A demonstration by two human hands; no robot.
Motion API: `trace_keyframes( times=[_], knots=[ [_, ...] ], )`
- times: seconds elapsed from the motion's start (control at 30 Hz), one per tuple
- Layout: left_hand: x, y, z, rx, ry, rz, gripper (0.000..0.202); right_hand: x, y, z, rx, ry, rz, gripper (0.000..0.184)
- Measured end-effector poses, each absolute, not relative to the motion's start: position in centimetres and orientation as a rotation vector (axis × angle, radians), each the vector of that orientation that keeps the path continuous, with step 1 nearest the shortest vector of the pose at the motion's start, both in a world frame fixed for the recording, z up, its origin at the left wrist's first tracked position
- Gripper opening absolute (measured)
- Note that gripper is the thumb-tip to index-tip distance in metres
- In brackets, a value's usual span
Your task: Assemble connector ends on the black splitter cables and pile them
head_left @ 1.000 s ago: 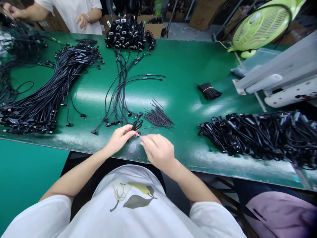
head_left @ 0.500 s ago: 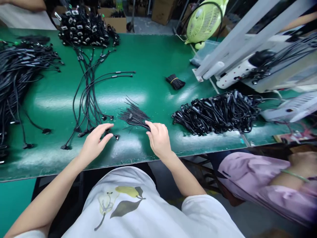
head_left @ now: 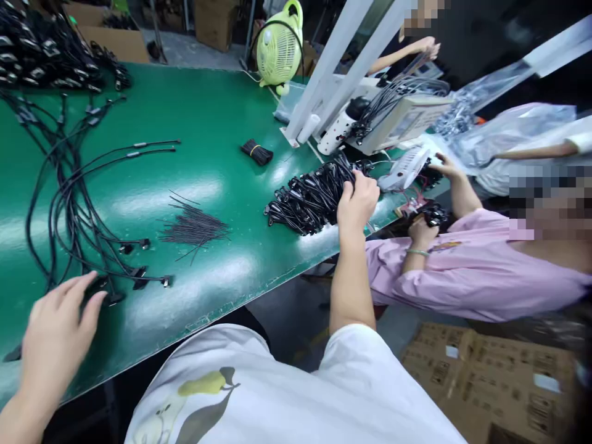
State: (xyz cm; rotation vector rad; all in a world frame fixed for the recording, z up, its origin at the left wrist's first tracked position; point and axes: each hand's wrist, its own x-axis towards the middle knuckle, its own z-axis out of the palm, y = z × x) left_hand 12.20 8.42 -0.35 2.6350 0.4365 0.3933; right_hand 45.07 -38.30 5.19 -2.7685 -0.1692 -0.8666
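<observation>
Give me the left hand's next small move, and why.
Probably close the left hand on one of the plugs: it is open right beside them, and their cables lie loose, while the right hand is over at the pile.

On the glossy green table, a pile of thin black strips. Left of that pile, long loose cables; right of it, a heap of folded cables; beyond it — a yellow-banded black bundle and a green fan.
</observation>
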Motion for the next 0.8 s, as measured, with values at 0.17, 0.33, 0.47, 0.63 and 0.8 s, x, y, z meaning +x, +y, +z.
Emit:
trace_keyframes(
  times=[0.17, 0.33, 0.47, 0.63, 0.8],
  knots=[
    [11.2, 11.5, -0.6, 2.681, 0.704, 0.341, 0.068, 46.7, -39.9, 3.5, -2.842, -0.443, -0.738, 0.045],
    [10.8, 14.3, -2.7, 2.619, 0.807, 0.361, 0.051, 46.0, -39.9, 2.2, -2.887, -0.457, -0.774, 0.042],
    [10.5, 14.8, -2.1, 2.238, 0.893, 0.158, 0.062, 44.7, -37.9, 4.5, -2.789, -0.421, -0.905, 0.04],
    [9.3, 14.4, -0.1, 2.103, 0.948, 0.151, 0.048, 41.2, -27.3, 7.4, -2.502, -0.952, -0.617, 0.038],
    [8.0, 12.6, -0.9, 2.337, 0.886, 0.096, 0.043, 36.5, -8.6, 6.6, -2.195, -1.681, 0.024, 0.031]
  ],
)
